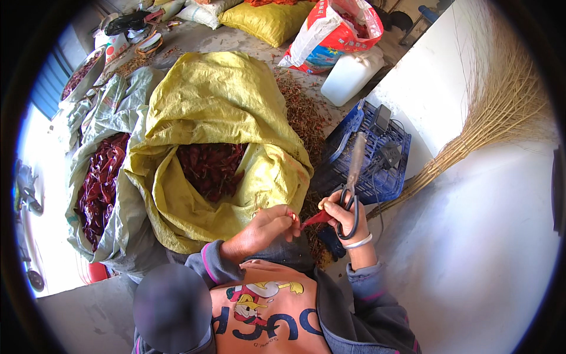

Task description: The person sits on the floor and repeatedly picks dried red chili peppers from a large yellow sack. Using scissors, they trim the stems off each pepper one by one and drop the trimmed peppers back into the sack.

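My right hand [345, 214] holds black-handled scissors [352, 177], their blades pointing away from me, along with one end of a dried red chili pepper [316, 219]. Just left of it, my left hand [272, 225] has its fingers pinched together at the chili's other end, with a small red and pale piece [292, 217] at the fingertips. Beyond my left hand stands a yellow woven sack [221, 101], its mouth open on dark red dried chilies [212, 170]. A pale green woven sack [137, 234] to its left holds glossy red chilies [104, 186].
At right, a blue plastic crate [398, 177] carries black adapters, with a twig broom [455, 150] leaning on the white wall. Chili stems and scraps [305, 115] litter the floor. Farther off are a white jug [351, 79], a red printed sack [325, 37] and full sacks [265, 20].
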A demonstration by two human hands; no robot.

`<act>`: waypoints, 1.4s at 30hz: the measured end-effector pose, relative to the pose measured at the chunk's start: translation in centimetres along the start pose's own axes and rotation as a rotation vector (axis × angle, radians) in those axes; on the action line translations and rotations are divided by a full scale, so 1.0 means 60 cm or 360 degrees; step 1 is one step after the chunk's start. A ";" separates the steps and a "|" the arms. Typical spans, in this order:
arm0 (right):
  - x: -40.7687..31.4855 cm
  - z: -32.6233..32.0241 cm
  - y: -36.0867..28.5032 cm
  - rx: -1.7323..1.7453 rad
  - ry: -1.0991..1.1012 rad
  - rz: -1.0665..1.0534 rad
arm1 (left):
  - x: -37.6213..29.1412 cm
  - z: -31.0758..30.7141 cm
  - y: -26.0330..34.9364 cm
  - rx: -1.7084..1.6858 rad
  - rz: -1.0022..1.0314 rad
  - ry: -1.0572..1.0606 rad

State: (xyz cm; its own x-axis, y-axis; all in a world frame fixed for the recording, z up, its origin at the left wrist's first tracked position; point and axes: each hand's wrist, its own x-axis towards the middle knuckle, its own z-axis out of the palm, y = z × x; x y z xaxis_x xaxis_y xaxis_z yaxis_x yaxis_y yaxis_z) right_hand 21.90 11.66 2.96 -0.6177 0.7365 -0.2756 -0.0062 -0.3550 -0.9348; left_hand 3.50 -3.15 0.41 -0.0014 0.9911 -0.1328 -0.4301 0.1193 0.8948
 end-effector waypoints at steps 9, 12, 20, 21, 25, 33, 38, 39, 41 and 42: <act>-0.020 0.024 -0.001 -0.0679 0.0083 -0.0245 | 0.013 -0.007 0.000 0.1001 0.0154 0.0271; -0.018 0.039 0.014 -0.0830 0.0132 -0.0283 | 0.008 0.015 0.009 0.0731 -0.0107 0.0182; -0.022 0.049 -0.002 -0.0440 -0.0072 -0.0262 | 0.005 0.022 0.013 0.0300 -0.0093 0.0162; -0.022 0.043 -0.009 -0.0429 -0.0016 -0.0247 | 0.002 0.016 0.015 0.0246 -0.0163 0.0160; -0.022 0.042 -0.007 -0.0443 -0.0126 -0.0405 | -0.004 0.003 0.020 -0.0018 -0.0216 0.0078; -0.023 0.073 0.007 -0.0855 -0.0123 -0.0754 | -0.014 0.016 0.032 -0.0026 -0.0132 0.0114; -0.027 0.081 -0.002 -0.0855 -0.0187 -0.0734 | -0.021 0.009 0.038 0.0046 -0.0173 0.0090; -0.027 0.082 -0.002 -0.0765 -0.0208 -0.0681 | -0.021 0.008 0.038 0.0047 -0.0177 0.0063; -0.028 0.083 -0.002 -0.0645 -0.0211 -0.0591 | -0.023 0.007 0.037 0.0045 -0.0180 0.0060; -0.028 0.082 -0.002 -0.0540 -0.0227 -0.0521 | -0.024 0.008 0.035 0.0041 -0.0182 0.0082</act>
State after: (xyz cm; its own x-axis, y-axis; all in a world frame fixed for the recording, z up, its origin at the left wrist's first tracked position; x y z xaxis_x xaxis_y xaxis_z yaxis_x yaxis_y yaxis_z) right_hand 19.06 7.62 4.67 -0.7277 0.6836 0.0558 0.0239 0.1066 -0.9940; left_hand 3.03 -4.32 2.66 -0.0001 0.9668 -0.2556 -0.4065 0.2334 0.8833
